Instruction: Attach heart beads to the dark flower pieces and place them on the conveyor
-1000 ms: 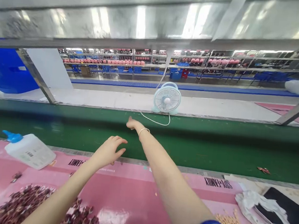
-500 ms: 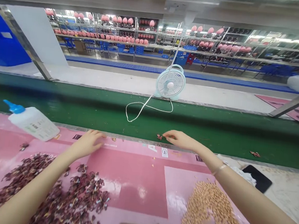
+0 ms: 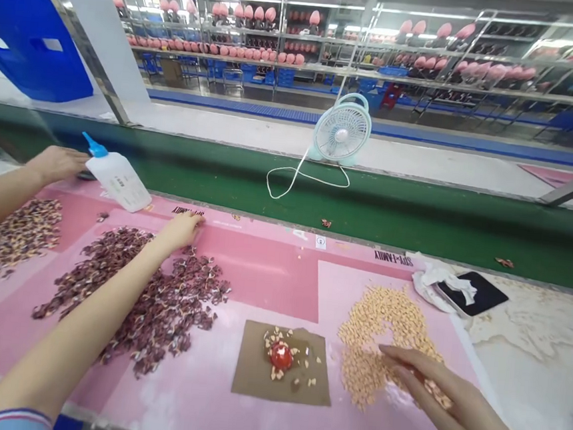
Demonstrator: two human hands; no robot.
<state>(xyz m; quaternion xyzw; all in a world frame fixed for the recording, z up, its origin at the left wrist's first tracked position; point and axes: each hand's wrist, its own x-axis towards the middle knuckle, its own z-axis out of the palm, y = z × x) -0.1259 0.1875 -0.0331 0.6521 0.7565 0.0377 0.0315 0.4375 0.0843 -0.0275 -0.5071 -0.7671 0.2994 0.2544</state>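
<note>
My left hand (image 3: pixel 181 229) rests at the far edge of the pink mat (image 3: pixel 271 274), just beyond a heap of small dark maroon pieces (image 3: pixel 172 312); its fingers are loosely stretched, and I see nothing in them. Over the pile of small tan pieces (image 3: pixel 383 310), my right hand (image 3: pixel 437 382) has its thumb and fingers extended, with nothing visible between them. Between the two piles lies a brown cardboard piece (image 3: pixel 247 372) bearing a glossy red blob (image 3: pixel 281 356) and scattered tan bits. A small maroon piece (image 3: pixel 326 223) sits on the green strip (image 3: pixel 209 181).
Another person's hand (image 3: pixel 60 163) is beside a white squeeze bottle (image 3: pixel 121 180) with a blue nozzle. A mixed pile (image 3: pixel 18 235) lies at left. Beyond the green strip stands a small fan (image 3: pixel 342 134) with a looped cord. Crumpled tissue (image 3: pixel 436 281) touches a dark flat object (image 3: pixel 483 294).
My right hand has drawn back from the maroon piece on the green strip to the tan pile. Another person's hand has appeared at left. The view has tilted down, showing the whole cardboard.
</note>
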